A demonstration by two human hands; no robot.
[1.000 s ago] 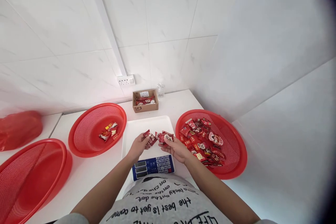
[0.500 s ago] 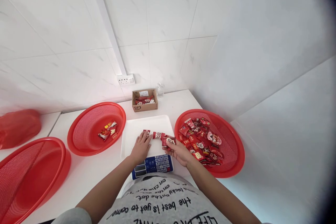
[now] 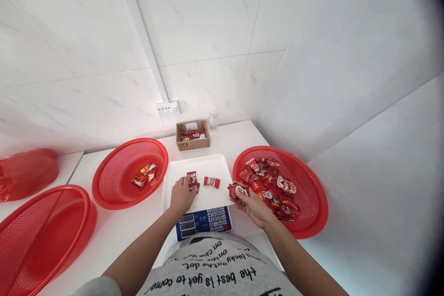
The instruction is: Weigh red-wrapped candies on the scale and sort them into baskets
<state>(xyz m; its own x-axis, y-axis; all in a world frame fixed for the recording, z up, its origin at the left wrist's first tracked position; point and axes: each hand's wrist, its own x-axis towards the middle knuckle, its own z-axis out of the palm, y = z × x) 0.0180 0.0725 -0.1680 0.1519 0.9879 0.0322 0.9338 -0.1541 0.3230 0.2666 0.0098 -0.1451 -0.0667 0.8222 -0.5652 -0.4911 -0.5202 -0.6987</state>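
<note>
With the right hand (image 3: 255, 207), grasps red packets (image 3: 234, 189) beside the laden red basket (image 3: 308, 194); with the left hand (image 3: 182, 196), touches other packets (image 3: 193, 179) on the scale's (image 3: 201, 226) white tray (image 3: 204, 162), cannot tell whether gripping. Has one loose packet (image 3: 212, 181) between both hands on that tray.

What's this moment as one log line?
left hand: at red packets on scale | right hand: holding other packets near right basket | single packet: lying on scale between hands

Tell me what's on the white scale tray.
On the white scale tray lie one separate red packet and, at the left hand, more red wrapping. Whatever the hand covers cannot be seen.
</note>
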